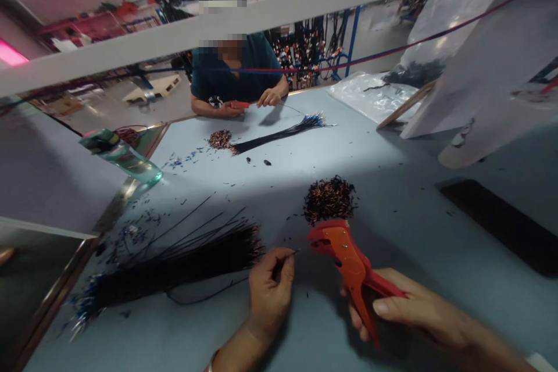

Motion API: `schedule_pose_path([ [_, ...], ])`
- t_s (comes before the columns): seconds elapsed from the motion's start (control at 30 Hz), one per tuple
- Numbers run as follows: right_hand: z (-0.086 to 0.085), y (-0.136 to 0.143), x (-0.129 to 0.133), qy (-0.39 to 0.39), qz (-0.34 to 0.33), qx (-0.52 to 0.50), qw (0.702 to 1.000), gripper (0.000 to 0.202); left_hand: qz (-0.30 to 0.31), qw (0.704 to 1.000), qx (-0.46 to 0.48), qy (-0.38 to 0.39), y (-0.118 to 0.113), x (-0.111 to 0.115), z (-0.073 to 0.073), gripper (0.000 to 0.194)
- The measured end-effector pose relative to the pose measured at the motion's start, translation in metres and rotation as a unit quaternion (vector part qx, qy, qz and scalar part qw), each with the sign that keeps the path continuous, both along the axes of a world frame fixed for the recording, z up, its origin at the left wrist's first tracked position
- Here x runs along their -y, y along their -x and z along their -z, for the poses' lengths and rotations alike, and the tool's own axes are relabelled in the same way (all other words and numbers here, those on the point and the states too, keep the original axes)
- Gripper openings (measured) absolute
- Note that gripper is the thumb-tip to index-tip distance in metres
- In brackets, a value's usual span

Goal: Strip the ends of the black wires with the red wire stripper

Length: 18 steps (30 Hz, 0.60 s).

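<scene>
My right hand (396,299) is wrapped round the handles of an orange-red wire stripper (344,258), whose jaws point up and to the left. Between thumb and forefinger my left hand (272,285) pinches a thin black wire (235,288); its short tip pokes out toward the stripper, apart from the jaws. Left of that hand lies a thick bundle of black wires (183,264), with bare copper ends at the right and blue and white ends at the left. Just beyond the stripper is a heap of black and copper offcuts (330,199).
Across the table (261,186) a person (238,72) holds a red tool and a wire, near a second wire bundle (279,135) and offcut pile (220,138). A bottle (122,157) lies at the left edge. A dark flat object (501,224) sits right. A white bar (279,9) crosses overhead.
</scene>
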State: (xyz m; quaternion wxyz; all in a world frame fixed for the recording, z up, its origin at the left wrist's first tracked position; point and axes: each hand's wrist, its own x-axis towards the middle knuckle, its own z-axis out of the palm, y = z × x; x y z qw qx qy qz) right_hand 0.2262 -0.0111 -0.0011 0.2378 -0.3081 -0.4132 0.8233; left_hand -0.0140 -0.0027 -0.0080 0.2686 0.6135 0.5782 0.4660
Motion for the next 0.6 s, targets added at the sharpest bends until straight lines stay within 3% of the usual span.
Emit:
schedule_pose_path([
  [0.1, -0.011, -0.004, -0.002, -0.115, 0.031, 0.120, 0.986, 0.047, -0.025, 1.000, 0.004, 0.010, 0.001, -0.001, 0.002, 0.016],
  [0.17, -0.017, -0.009, -0.003, -0.237, 0.055, 0.253, 0.936, 0.042, -0.035, 0.999, 0.008, 0.021, 0.002, -0.002, 0.004, 0.018],
  [0.23, -0.017, -0.013, -0.004, -0.362, 0.106, 0.382, 0.844, 0.038, -0.041, 0.999, 0.010, 0.032, 0.002, -0.004, 0.006, 0.020],
  [0.33, -0.004, -0.014, -0.005, -0.509, 0.170, 0.484, 0.692, 0.043, -0.041, 0.998, 0.019, 0.044, 0.003, -0.005, 0.006, 0.022],
  [0.4, 0.007, -0.010, -0.006, -0.563, 0.174, 0.516, 0.622, 0.045, -0.040, 0.998, 0.024, 0.049, 0.003, -0.005, 0.006, 0.023],
  [0.47, 0.013, -0.004, -0.005, -0.595, 0.157, 0.529, 0.584, 0.049, -0.042, 0.997, 0.029, 0.051, 0.003, -0.005, 0.005, 0.025],
  [0.6, 0.015, 0.007, -0.003, -0.610, 0.115, 0.532, 0.576, 0.052, -0.039, 0.997, 0.032, 0.052, 0.002, -0.005, 0.002, 0.025],
])
